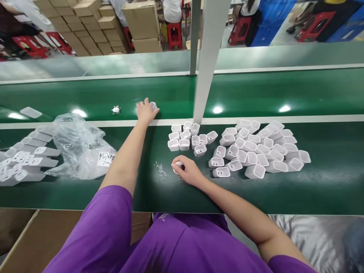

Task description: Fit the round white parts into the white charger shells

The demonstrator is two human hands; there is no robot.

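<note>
At your far left, white casings (40, 162) lie in rows on the green worktop (227, 197), their slotted ends partly in glare. Behind them, a flat white piece (31, 112) rests on the raised green belt (85, 93). Next comes a crumpled clear plastic bag (76, 146) with a handwritten label (105, 159), on the worktop beside your left forearm. Beyond the bag, a small white component (116, 110) sits alone on the belt.

Your left hand (146, 112) reaches over the edge of the belt, fingers spread. A translucent white casing (153, 105) lies in the space between your index finger and thumb, partly hidden by the hand; you cannot tell from this view whether they pinch it.

Nearer you, tiny pale pellets (161, 170) are scattered on the worktop, just left of your right hand (189, 171). That hand's fingers are curled, thumb and fingers closed on a small white part (178, 165), which shows at the fingertips, mostly covered.

Just behind the right hand stands a small cluster of open casings (184, 144). Farther right, a larger crowd of casings (251, 158) covers the worktop, some upright, others leaning.
</note>
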